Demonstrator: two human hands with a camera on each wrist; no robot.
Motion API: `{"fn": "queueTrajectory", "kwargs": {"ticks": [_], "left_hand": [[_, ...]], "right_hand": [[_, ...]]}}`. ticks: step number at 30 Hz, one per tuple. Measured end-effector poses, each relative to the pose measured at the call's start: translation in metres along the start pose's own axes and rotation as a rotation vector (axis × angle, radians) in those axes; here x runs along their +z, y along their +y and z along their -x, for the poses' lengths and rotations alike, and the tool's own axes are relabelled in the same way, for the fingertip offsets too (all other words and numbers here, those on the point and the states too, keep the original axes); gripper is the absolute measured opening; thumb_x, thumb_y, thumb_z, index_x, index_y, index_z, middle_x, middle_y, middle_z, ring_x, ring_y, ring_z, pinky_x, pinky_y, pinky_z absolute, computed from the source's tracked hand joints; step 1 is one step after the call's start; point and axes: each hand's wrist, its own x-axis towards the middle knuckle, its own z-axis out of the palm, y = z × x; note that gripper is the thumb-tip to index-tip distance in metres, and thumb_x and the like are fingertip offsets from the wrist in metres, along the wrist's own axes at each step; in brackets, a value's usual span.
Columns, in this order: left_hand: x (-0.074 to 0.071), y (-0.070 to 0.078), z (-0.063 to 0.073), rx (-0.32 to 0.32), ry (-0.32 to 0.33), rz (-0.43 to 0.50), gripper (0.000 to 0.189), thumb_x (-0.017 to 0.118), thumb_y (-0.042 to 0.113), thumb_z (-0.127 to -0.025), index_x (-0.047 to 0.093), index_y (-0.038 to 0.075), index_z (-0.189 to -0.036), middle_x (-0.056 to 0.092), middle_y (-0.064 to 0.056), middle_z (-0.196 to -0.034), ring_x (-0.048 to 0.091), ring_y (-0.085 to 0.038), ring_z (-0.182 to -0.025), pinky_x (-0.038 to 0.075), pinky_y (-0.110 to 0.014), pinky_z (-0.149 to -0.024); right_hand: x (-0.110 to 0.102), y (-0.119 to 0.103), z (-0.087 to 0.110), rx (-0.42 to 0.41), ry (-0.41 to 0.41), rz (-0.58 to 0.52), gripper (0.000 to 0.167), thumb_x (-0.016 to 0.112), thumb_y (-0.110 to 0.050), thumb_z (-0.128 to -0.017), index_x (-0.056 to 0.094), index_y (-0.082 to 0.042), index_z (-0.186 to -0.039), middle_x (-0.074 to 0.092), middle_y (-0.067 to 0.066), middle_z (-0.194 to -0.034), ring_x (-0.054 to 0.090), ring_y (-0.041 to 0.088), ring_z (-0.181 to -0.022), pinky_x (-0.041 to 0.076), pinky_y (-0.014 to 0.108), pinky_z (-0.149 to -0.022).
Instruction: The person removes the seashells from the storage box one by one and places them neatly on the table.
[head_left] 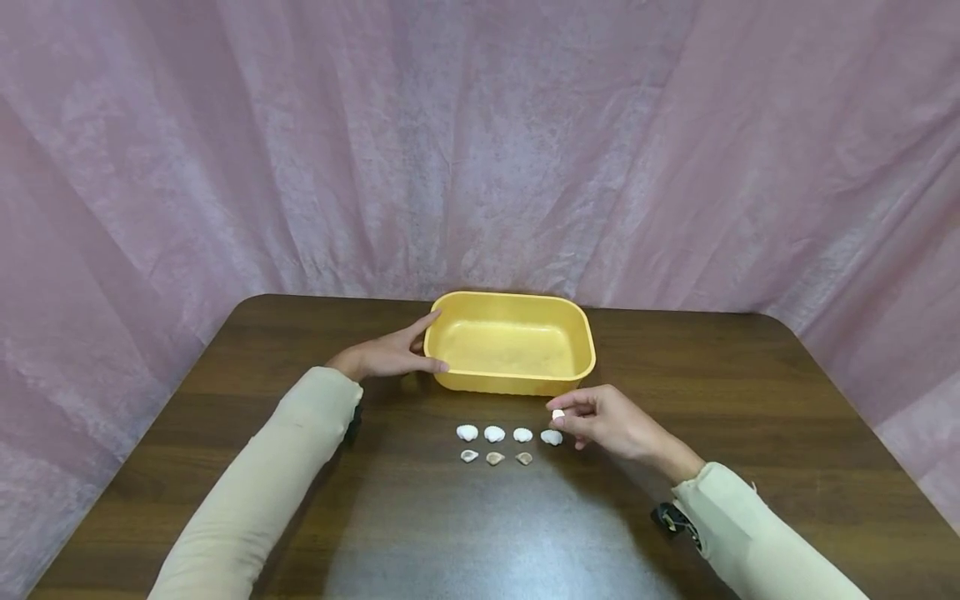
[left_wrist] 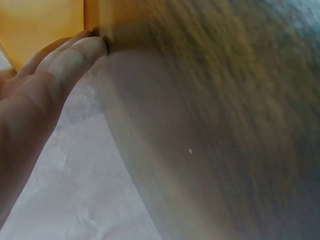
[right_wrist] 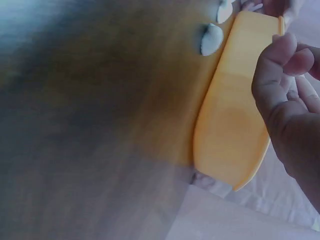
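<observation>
My left hand (head_left: 390, 354) holds the left end of a yellow plastic basin (head_left: 510, 383), thumb over the front rim and index finger at the rim farther back. In the left wrist view its other fingers lie against the outer wall. Just in front of the basin's right corner, my right hand (head_left: 611, 423) pinches a small white shell (head_left: 557, 414) between thumb and fingertips. Below those fingers lies a white ribbed shell (head_left: 551, 437), the right end of a row of several. Three smaller shells form a nearer row, among them a brownish one (head_left: 495, 458).
The dark wooden table (head_left: 480, 533) has its far edge just behind the basin. A pink curtain (head_left: 480, 150) hangs beyond that edge. Light sleeves cover both arms, and a dark strap (head_left: 671, 518) sits by the right wrist.
</observation>
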Motion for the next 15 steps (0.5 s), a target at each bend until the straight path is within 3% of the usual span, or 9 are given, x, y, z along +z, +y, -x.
{"fn": "queueTrajectory", "kwargs": {"ticks": [7,11,15], "left_hand": [[-0.003,0.001,-0.007,0.011,0.008,-0.01,0.108,0.073,0.035,-0.091,-0.007,0.022,-0.161,0.052,-0.019,-0.144,0.048,-0.028,-0.134,0.024,-0.051,-0.116],[-0.005,0.001,-0.009,0.009,-0.001,-0.012,0.107,0.072,0.037,-0.092,-0.008,0.022,-0.161,0.051,-0.02,-0.145,0.046,-0.03,-0.136,0.025,-0.053,-0.116],[-0.004,0.001,-0.008,0.002,-0.009,-0.008,0.107,0.071,0.037,-0.093,-0.01,0.023,-0.161,0.05,-0.021,-0.145,0.044,-0.031,-0.137,0.024,-0.054,-0.115]], "right_hand": [[0.001,0.008,0.009,0.066,-0.011,-0.114,0.025,0.063,0.001,-0.095,0.059,0.019,-0.112,0.07,0.023,-0.093,0.065,0.017,-0.069,0.058,0.03,-0.064],[0.007,0.012,0.011,0.109,-0.023,-0.161,0.013,0.061,0.004,-0.095,0.057,0.014,-0.103,0.07,0.021,-0.088,0.063,0.013,-0.064,0.058,0.031,-0.062],[0.015,0.015,0.015,0.152,-0.019,-0.18,0.012,0.065,0.002,-0.094,0.056,0.009,-0.099,0.07,0.016,-0.083,0.062,0.013,-0.062,0.058,0.032,-0.06]]}}
